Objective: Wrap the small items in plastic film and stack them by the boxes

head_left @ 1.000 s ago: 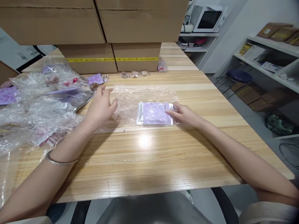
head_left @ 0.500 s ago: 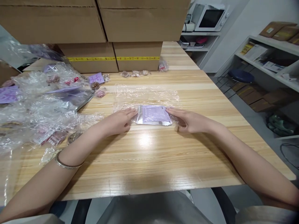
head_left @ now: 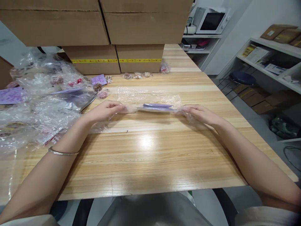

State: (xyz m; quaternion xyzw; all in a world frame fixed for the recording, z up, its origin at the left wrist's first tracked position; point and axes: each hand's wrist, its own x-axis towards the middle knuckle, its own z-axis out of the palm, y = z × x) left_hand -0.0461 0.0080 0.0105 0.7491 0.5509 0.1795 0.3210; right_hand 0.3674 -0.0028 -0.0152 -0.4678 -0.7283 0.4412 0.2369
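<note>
The purple packet, in clear film, shows nearly edge-on over the middle of the desk, apparently lifted, though blur leaves this uncertain. Plastic-wrapped items heap at left; rightward, the left hand has its grip pinched on the film's left end, and the right hand grips its right end.

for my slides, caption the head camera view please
Left hand and right hand hold plastic wrap at either end of a purple packet over a wooden table.
</note>
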